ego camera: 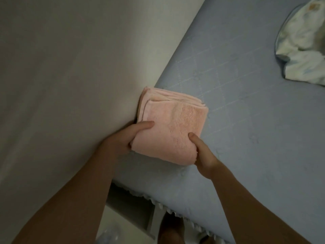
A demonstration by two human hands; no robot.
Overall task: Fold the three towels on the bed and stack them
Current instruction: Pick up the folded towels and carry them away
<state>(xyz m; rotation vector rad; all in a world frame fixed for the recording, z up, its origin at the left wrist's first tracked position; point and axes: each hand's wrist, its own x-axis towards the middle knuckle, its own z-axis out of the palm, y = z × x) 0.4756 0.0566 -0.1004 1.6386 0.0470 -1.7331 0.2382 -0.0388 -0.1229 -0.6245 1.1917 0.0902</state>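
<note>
A stack of folded pink towels (pixel 173 124) lies on the blue-grey bed (pixel 246 120), pressed against the wall on its left side. Several layered edges show at the far end of the stack. My left hand (pixel 126 136) grips the near left corner, thumb on top and fingers hidden beneath. My right hand (pixel 202 154) holds the near right corner, thumb pressed on the top towel. How many towels make up the stack cannot be told.
A pale grey wall (pixel 70 85) runs along the bed's left side. A crumpled white patterned pillow or cloth (pixel 304 44) lies at the far right. The bed's frilled front edge (pixel 175 212) is near me, with floor and my foot below.
</note>
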